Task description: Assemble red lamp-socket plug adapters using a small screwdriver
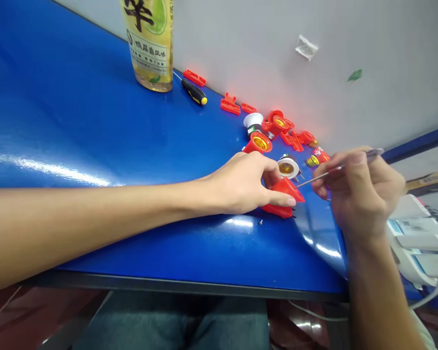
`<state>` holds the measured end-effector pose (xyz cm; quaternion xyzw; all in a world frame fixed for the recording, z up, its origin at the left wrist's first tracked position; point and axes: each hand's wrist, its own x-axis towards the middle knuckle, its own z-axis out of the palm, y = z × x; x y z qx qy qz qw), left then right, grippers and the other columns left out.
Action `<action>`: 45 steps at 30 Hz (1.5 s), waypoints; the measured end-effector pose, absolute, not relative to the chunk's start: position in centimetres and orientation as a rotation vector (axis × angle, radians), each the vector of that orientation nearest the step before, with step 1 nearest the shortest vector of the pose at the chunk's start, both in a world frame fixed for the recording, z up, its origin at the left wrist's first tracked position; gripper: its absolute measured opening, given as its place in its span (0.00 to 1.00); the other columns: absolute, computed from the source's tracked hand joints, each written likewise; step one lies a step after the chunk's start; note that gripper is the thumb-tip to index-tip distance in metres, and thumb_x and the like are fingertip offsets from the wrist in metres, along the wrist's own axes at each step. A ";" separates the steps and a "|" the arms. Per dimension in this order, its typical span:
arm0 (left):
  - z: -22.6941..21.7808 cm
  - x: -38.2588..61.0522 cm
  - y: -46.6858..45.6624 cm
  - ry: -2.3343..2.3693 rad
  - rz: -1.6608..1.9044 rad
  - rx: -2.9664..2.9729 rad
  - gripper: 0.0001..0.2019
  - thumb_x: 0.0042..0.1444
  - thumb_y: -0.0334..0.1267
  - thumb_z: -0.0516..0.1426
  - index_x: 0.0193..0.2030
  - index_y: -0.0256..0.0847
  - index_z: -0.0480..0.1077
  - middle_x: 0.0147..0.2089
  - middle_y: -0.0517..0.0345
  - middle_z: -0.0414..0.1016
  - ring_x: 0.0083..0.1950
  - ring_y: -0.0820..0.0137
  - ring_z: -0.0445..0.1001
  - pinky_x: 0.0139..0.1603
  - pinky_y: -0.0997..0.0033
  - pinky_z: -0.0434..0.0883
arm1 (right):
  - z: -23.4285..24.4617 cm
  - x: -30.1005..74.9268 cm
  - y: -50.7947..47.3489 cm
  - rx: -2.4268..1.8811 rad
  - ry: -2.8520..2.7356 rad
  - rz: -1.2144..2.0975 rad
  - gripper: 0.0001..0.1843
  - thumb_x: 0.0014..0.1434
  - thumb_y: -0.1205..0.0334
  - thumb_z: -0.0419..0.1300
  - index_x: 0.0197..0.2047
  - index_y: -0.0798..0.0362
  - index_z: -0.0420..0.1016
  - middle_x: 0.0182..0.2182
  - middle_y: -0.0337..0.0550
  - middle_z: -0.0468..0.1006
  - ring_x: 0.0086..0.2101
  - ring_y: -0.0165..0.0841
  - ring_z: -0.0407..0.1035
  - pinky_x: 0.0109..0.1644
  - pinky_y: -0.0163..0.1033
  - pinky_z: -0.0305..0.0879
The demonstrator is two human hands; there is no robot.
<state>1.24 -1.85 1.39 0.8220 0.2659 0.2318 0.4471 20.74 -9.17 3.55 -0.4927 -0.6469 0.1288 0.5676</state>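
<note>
My left hand (246, 184) reaches across the blue tabletop, its thumb and fingers closed on a red plastic housing (286, 187). Dark prongs stick out of the housing's right side. In my right hand (365, 189) is a screwdriver (319, 180) with a thin metal shaft and a clear handle. The shaft points left, its tip at or very near the housing; exact contact I cannot make out. A tiny screw (261, 222) lies just below the housing. Close behind my left hand are a white-rimmed lamp socket (287, 167) and a red lamp socket (260, 143).
Along the wall lie several red plastic parts (230, 103), another white-rimmed socket (253, 120) and a black-and-yellow screwdriver (195, 91). A drink bottle (149, 53) stands at the back. White trays (419, 238) and a white cable (436, 287) are beyond the table's right edge.
</note>
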 end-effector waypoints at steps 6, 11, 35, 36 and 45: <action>1.4 0.8 -1.6 0.654 0.542 2.083 0.18 0.46 0.53 0.70 0.38 0.42 0.80 0.35 0.61 0.80 0.37 0.67 0.75 0.35 0.70 0.64 | 3.4 20.5 -9.3 -1.124 -1.533 0.325 0.12 0.67 0.56 0.60 0.33 0.51 0.78 0.23 0.41 0.76 0.19 0.32 0.70 0.17 0.38 0.57; 1.6 0.3 -1.5 0.591 0.561 2.282 0.17 0.53 0.51 0.66 0.41 0.41 0.79 0.36 0.61 0.79 0.35 0.69 0.74 0.34 0.71 0.62 | 3.4 20.4 -9.5 -1.127 -1.565 0.328 0.12 0.69 0.57 0.58 0.35 0.52 0.77 0.25 0.39 0.76 0.21 0.31 0.70 0.18 0.37 0.59; 1.6 0.2 -2.4 0.565 0.402 2.522 0.12 0.63 0.42 0.57 0.48 0.38 0.69 0.47 0.48 0.74 0.46 0.57 0.73 0.46 0.57 0.70 | 3.7 19.9 -10.0 -1.145 -1.732 0.130 0.09 0.70 0.60 0.56 0.38 0.50 0.74 0.28 0.35 0.76 0.25 0.26 0.72 0.25 0.33 0.65; 1.6 0.2 -2.3 0.559 0.397 2.516 0.11 0.63 0.41 0.58 0.48 0.38 0.69 0.47 0.48 0.74 0.46 0.57 0.73 0.46 0.57 0.70 | 3.9 19.8 -10.0 -1.162 -1.730 0.074 0.09 0.69 0.59 0.58 0.36 0.50 0.74 0.27 0.34 0.76 0.24 0.26 0.70 0.25 0.34 0.65; 2.0 0.3 -2.5 0.497 0.400 2.567 0.11 0.62 0.38 0.58 0.48 0.37 0.68 0.45 0.48 0.74 0.42 0.59 0.73 0.44 0.60 0.69 | 4.7 18.2 -9.0 -1.262 -1.677 -0.207 0.12 0.63 0.61 0.65 0.28 0.50 0.74 0.20 0.33 0.73 0.19 0.25 0.63 0.24 0.37 0.61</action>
